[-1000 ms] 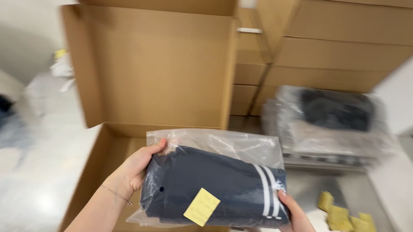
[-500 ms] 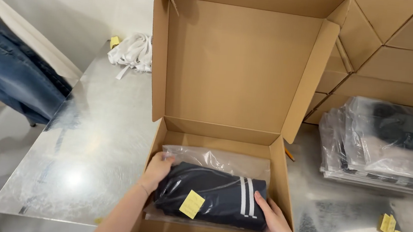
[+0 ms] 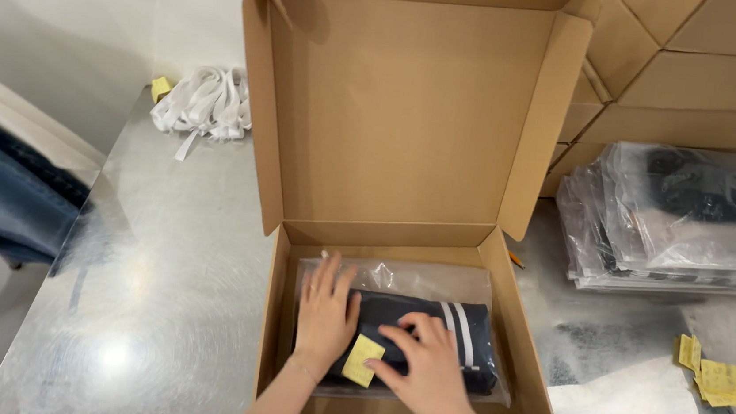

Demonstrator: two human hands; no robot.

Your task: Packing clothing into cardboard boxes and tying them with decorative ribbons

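One bagged dark garment (image 3: 415, 327) lay flat in one open cardboard box (image 3: 409, 148), long axis left to right, stripes rightward. Left hand (image 3: 326, 314) and right hand (image 3: 425, 367) pressed it, fingers spread, grasping nothing.

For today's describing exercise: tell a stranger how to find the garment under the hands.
Find the open brown cardboard box on the shiny metal table. Inside lies a clear plastic bag holding a folded navy garment with white stripes and a yellow tag, unlike the bagged stack outside.

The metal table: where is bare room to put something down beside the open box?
Bare metal table lies left of the cardboard box, below the white straps. Right of it, bagged clothes and yellow tags crowd. Both hands, left and right, press the bagged garment.
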